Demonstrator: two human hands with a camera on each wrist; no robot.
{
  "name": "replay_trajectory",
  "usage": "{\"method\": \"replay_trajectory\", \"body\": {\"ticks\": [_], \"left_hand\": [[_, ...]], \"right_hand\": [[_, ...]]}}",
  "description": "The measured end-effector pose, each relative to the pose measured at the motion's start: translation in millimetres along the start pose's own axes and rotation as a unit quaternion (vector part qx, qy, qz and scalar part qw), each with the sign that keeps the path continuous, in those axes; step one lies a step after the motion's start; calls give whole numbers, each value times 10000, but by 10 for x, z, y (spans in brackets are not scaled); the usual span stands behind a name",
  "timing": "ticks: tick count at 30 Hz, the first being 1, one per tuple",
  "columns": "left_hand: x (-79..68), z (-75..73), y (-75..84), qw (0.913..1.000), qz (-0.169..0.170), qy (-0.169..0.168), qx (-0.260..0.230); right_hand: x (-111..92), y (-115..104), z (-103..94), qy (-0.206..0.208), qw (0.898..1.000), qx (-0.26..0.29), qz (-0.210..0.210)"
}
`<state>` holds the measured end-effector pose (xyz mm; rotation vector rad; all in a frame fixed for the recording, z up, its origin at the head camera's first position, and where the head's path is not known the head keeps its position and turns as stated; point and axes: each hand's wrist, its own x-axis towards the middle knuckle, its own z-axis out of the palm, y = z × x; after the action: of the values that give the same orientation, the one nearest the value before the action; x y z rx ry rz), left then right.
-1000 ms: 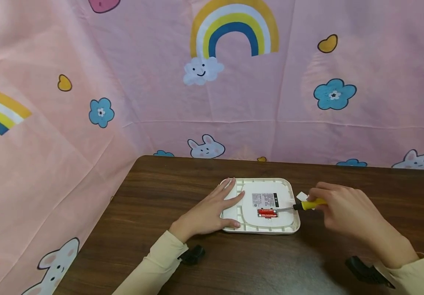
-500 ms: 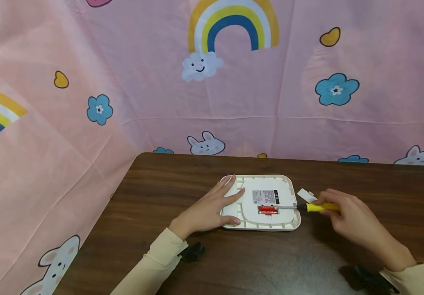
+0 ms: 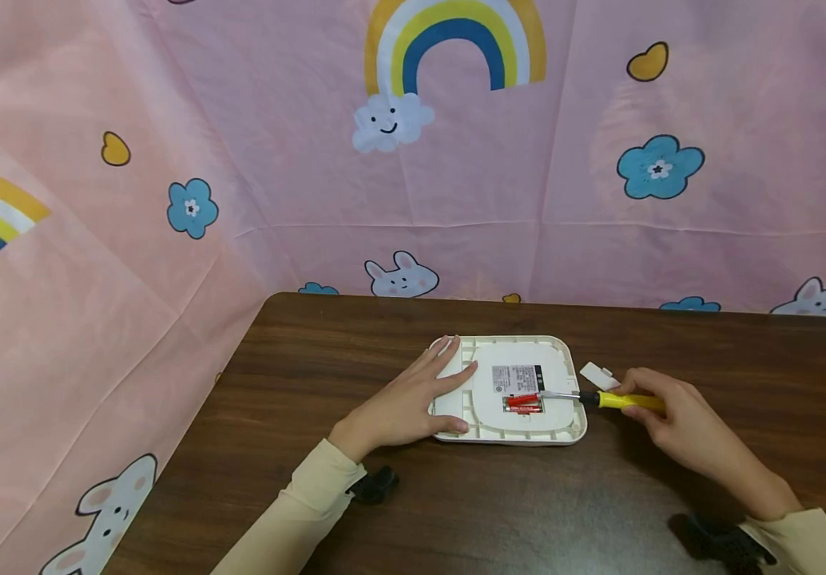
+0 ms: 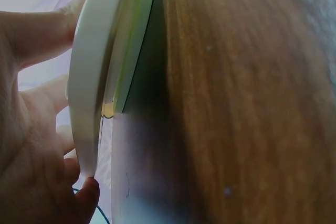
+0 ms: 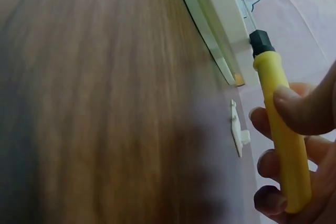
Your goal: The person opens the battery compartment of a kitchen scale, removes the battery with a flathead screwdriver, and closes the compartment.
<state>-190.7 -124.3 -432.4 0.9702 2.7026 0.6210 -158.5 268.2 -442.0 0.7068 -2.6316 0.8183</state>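
Note:
A white, rounded flat device (image 3: 560, 423), perhaps a scale, lies on the table with its underside and printed label up. My left hand (image 3: 406, 403) rests on its left end, fingers spread and straight; the left wrist view shows that hand (image 4: 37, 98) at the device's edge (image 4: 89, 66). My right hand (image 3: 679, 419) grips a yellow-handled screwdriver (image 3: 610, 400). Its metal tip touches a red battery (image 3: 523, 399), which sits tilted over a second red battery (image 3: 526, 410) in the compartment. In the right wrist view, thumb and fingers wrap round the screwdriver handle (image 5: 283, 124).
A small white battery cover (image 3: 598, 375) lies on the table between the device and my right hand. The dark wooden table (image 3: 327, 359) ends at a pink patterned cloth (image 3: 276, 144) behind and to the left.
The screwdriver has drawn back to the right, and one red battery has tilted up out of line with the other. My left hand stays on the device.

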Motion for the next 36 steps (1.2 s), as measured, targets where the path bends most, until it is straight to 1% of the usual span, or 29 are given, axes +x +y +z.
{"method": "replay_trajectory", "body": {"ticks": [6,11,16,22,26,30,33,36], "left_hand": [[-8,-8,-6,10000,-13,-13,-59],[3,-9,-8,10000,16,32,-70],[-4,-2,-4,10000,-2,38,-65],[-16,8,9,10000,14,23,-96],[-21,13,14,10000,37,-9,-82],[-16,17,16,10000,35,-15,-57],[-9,16,12,10000,36,-3,-30],[-10,2,2,10000,54,13,17]], "right_hand": [[15,5,-88,-116,9999,-95,-35],[25,-53,-217,-219,9991,-349,87],[31,-209,-339,-417,9960,-727,321],[47,-417,-409,-597,9904,-1160,467],[69,-519,-407,-740,9871,-1368,370],[122,-596,-410,-699,9850,-1576,115],[203,-661,-437,-712,9813,-1780,-156],[338,-746,-467,-858,9727,-2085,-542]]}}
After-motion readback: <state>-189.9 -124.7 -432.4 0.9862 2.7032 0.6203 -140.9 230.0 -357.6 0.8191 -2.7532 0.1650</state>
